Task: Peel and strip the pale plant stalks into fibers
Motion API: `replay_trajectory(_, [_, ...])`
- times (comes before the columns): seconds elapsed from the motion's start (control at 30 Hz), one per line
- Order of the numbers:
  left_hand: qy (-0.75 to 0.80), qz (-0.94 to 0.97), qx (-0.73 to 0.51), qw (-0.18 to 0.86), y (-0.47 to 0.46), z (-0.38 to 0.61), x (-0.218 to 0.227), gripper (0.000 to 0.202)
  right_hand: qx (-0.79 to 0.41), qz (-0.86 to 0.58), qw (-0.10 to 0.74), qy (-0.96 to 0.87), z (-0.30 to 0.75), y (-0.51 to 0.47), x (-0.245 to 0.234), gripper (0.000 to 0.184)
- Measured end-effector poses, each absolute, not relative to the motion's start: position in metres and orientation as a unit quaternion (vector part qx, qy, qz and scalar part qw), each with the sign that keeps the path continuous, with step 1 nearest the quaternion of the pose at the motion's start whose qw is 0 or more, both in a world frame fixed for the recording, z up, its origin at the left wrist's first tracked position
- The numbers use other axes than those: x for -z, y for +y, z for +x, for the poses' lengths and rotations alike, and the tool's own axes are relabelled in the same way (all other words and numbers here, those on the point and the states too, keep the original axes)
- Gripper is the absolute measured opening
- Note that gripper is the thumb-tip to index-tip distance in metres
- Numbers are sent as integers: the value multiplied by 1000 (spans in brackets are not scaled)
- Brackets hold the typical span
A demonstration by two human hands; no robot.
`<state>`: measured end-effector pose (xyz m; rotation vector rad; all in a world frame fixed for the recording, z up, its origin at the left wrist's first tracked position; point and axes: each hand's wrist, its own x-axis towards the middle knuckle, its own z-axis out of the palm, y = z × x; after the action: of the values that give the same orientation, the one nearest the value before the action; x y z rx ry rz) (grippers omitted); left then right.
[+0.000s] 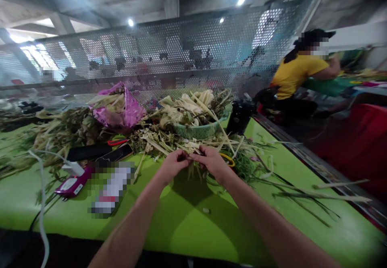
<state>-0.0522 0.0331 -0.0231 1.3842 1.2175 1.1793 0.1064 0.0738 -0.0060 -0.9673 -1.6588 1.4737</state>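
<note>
My left hand (175,163) and my right hand (211,162) meet over the green table (187,231), fingers pinched close together. Between their fingertips is a thin, pale strip of dried plant, partly hidden by the fingers. Just beyond them lies a heap of dried stalks and shreds (157,139). Behind it, a pale green basket (196,131) holds dried husk-like leaves (190,106). A yellow ring-shaped handle (229,160) shows beside my right hand, near fine green sprigs (244,165). One small pale scrap (206,210) lies on the table nearer to me.
On the left are a pink bag (128,109) of plant material, a phone (116,154), a red-handled tool (117,142) and a purple power strip (72,184) with a white cable (42,203). A black cylindrical container (240,117) stands right. Beyond the table's right edge sits a person in yellow (298,74).
</note>
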Motion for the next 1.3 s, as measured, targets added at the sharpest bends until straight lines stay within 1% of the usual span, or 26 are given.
replay_trajectory(0.37, [487,553,-497,458,34,-52,24,22,-584,-363,367,-626,107,73,4,37])
replay_trajectory(0.5, [490,555,-489,462,35,-51,27,24,-578,-363,366,-633,107,76,7,31])
replay_trajectory(0.7, [500,564,-482,446,35,-48,28,17,-566,-366,367,-641,107,75,9,25])
replay_trajectory(0.83, [511,567,-476,437,36,-49,28,15,-563,-365,367,-645,107,73,7,24])
replay_trajectory(1.1, [513,569,-479,429,36,-51,26,19,-556,-382,357,-646,105,74,7,27])
replay_trajectory(1.3, [506,556,-501,429,39,-53,29,18,-565,-371,357,-645,105,75,10,28])
